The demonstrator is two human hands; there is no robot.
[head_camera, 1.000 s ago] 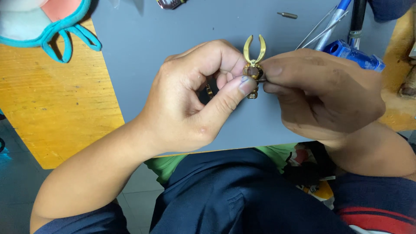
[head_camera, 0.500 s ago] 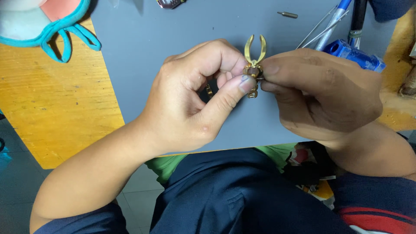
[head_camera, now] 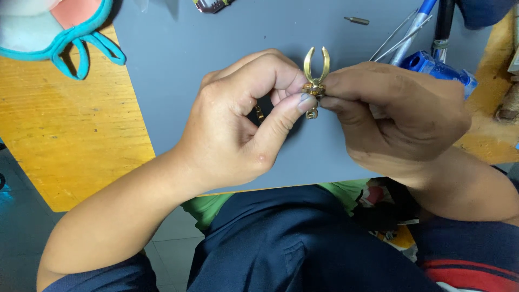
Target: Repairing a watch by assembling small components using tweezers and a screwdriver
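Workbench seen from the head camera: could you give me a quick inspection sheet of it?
Surface: grey mat on a yellow wooden bench.
Job's things: small gold U-shaped clasp, pinched between both hands.
Clutter: blue tool, screwdriver bit, teal-edged cloth.
Grips: left hand and right hand, fingertips closed on the clasp.
Cables: nothing seen.
Surroundings: grey tiled floor below.
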